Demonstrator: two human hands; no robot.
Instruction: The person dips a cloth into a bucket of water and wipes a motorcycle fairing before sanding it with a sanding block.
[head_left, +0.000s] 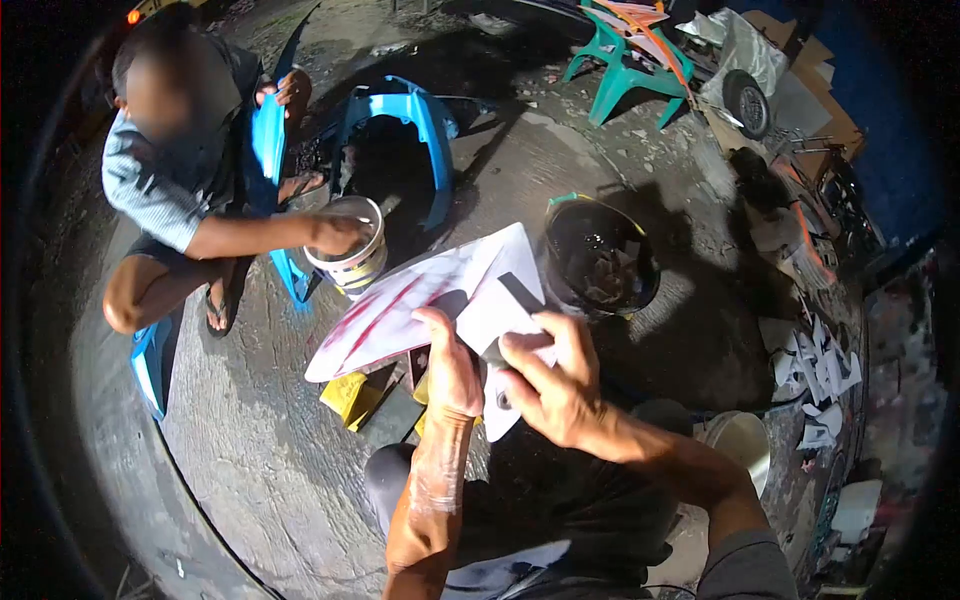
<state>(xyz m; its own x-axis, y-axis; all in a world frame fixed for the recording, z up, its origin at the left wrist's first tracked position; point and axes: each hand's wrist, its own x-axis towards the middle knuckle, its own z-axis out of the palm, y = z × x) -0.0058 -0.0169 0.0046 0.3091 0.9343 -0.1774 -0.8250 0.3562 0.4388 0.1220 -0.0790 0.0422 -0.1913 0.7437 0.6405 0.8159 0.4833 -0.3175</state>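
A white motorcycle body panel (400, 300) with red streaks lies tilted across my two hands, its pointed end toward the left. My left hand (452, 370) grips it from beneath, thumb along the near edge and the other fingers hidden behind it. Over the panel's right part, my right hand (565, 390) is closed, fingers bent and pressed at the white surface. A small grey patch shows by its fingertips; I cannot tell what they pinch. Just beyond them, a dark grey rectangle (520, 294) shows on the panel.
A person (170, 150) squats at the left, one hand in a white bucket (350, 270), the other on a blue panel (268, 140). A dark water-filled bucket (600, 255) stands ahead. Yellow pieces (350, 400) lie below my panel. Further off are a green chair (630, 75) and white parts (820, 370).
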